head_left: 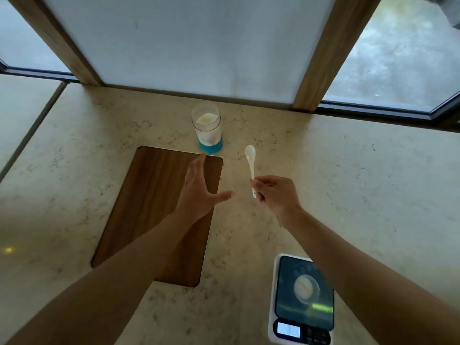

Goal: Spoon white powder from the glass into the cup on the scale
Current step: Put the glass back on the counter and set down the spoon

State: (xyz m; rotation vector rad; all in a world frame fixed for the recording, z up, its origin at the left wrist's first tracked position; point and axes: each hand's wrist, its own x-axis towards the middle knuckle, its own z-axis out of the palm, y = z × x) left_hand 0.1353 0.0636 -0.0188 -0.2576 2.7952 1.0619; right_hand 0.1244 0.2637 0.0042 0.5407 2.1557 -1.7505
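Note:
A clear glass [207, 125] with a blue base stands at the back of the counter, more than half full of white powder. My left hand [199, 188] hovers open just in front of it, fingers spread and pointing at the glass. My right hand [275, 194] pinches the handle of a white spoon [251, 162], whose bowl points away from me and looks empty, to the right of the glass. At the near right sits a kitchen scale [302, 301] with a small clear cup [305, 287] on its dark platform; my right forearm crosses its right edge.
A dark wooden board [154, 215] is set into the pale marbled counter [361, 183] under my left arm. Frosted window panes with wooden frames [321, 53] rise directly behind the glass. The scale's display [288, 329] is lit.

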